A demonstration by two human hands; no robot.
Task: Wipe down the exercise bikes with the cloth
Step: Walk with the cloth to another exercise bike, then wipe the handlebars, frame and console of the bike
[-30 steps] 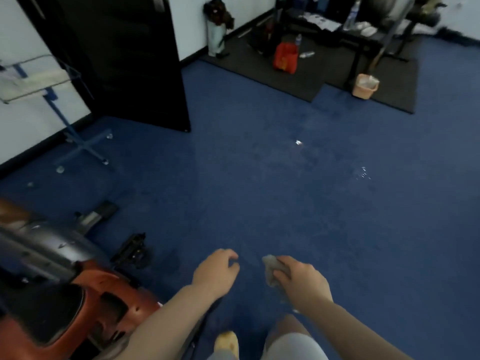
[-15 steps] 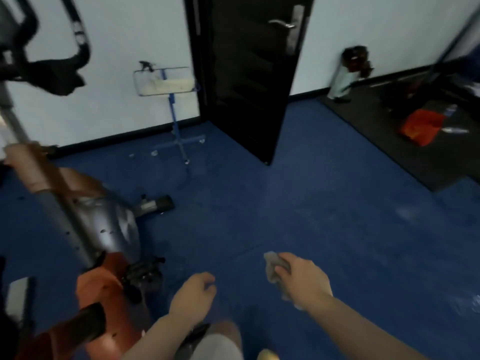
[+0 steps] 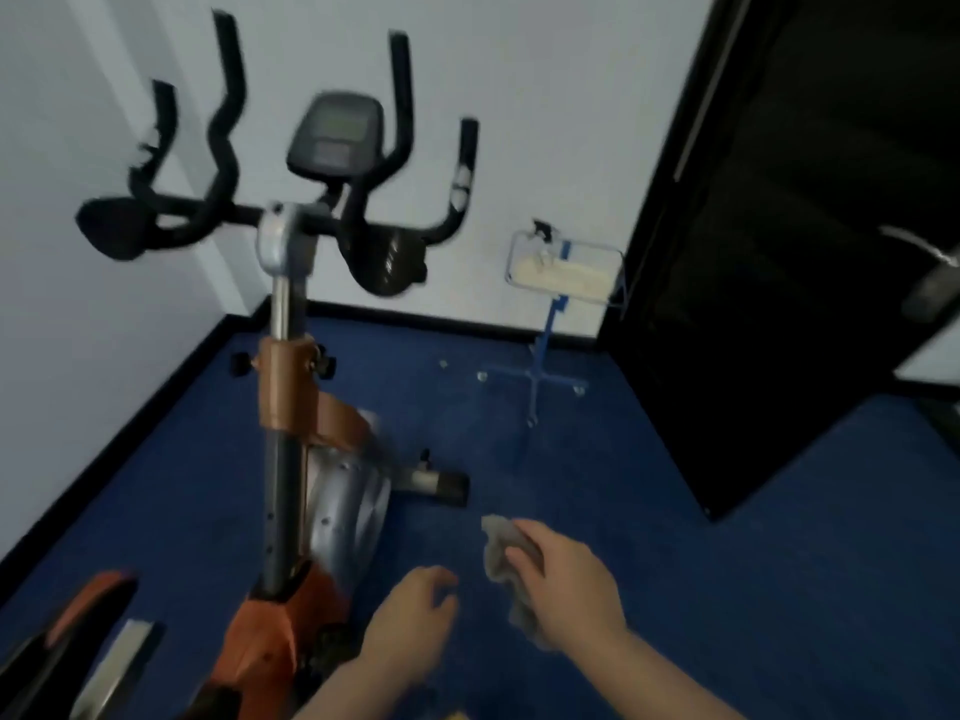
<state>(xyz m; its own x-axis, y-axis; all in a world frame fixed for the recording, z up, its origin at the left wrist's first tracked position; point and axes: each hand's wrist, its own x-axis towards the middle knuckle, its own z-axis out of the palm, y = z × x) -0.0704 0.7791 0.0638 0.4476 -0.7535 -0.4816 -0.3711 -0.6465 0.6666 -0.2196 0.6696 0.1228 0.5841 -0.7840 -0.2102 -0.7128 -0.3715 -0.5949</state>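
With the grey cloth (image 3: 506, 574) bunched in our right hand (image 3: 571, 589) and our left hand (image 3: 415, 615) loosely curled, seemingly empty, we should wipe the exercise bike (image 3: 306, 459) from its handlebars (image 3: 311, 200) downward.

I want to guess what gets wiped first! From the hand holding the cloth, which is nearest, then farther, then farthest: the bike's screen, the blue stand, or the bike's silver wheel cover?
1. Silver wheel cover, just left of the right hand gripping the cloth.
2. Blue stand, ahead by the wall.
3. Screen, up high, left.
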